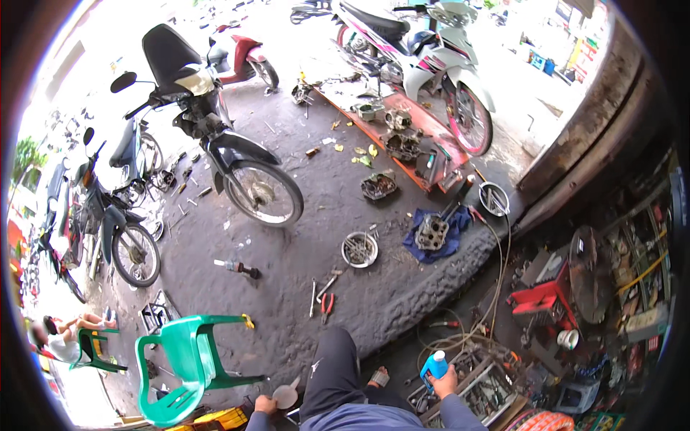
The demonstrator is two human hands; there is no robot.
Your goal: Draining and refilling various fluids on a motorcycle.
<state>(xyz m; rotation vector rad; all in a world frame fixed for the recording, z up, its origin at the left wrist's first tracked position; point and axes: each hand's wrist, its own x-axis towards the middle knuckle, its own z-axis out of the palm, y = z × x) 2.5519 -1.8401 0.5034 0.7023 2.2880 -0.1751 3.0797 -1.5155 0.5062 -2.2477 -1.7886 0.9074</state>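
Observation:
At the lower edge, my right hand (446, 382) is closed around a blue bottle (434, 365) with a white cap, held upright above the tool-strewn area. My left hand (265, 405) grips a whitish plastic funnel (286, 396) by its side, left of my knee. The fingers of that hand show only in part. Between the two hands are my legs in dark trousers (332, 370). On the ground ahead of my knee lie red-handled pliers (327, 307), a slim wrench (313, 298) and another metal tool (328, 286).
A green plastic chair (188, 359) stands left of me. Ahead are a bowl of small parts (359, 250), an engine casing (432, 231) on blue cloth and an orange bench (402, 118) with engine parts. Motorcycles (262, 190) stand beyond. Tools and a red box (548, 294) crowd the right.

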